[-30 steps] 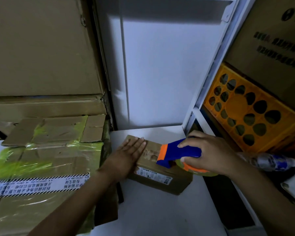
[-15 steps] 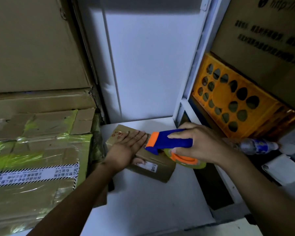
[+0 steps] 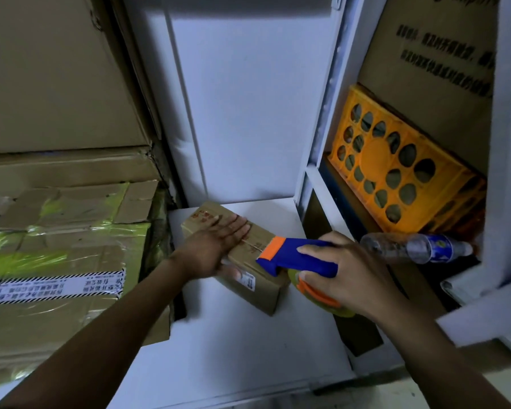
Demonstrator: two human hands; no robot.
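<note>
With the right hand [image 3: 347, 274], centre right of the frame, grips the blue-and-orange tape dispenser [image 3: 295, 258], fingers and thumb curled tight round its handle, orange nose set on the top of the small carton [image 3: 258, 290]. With the left hand [image 3: 216, 246], fingers straight and together, presses flat on that carton's lid. Finds the carton mid-frame, lying skewed on the white surface [image 3: 233, 355].

Looks like the sealing step, mid-seam: tape along the top joint, not visibly finished. Calls next, probably, for a steady pull of the dispenser over the right end and down the side wall, then a cut against the blade, with the lid pinned so the carton cannot slide.

Shows, further out, a clear plastic bottle [image 3: 419, 249] lying just right of the gripping hand, an orange perforated crate [image 3: 396, 175] tilted above it, and a white shelf post [image 3: 322, 137] near the dispenser's likely path. Shows at the left a large taped carton [image 3: 56, 276] close beside the small one, with more cartons [image 3: 56, 84] stacked in the upper left. Leaves little elbow room at the right: bottle and post likeliest to get knocked.
</note>
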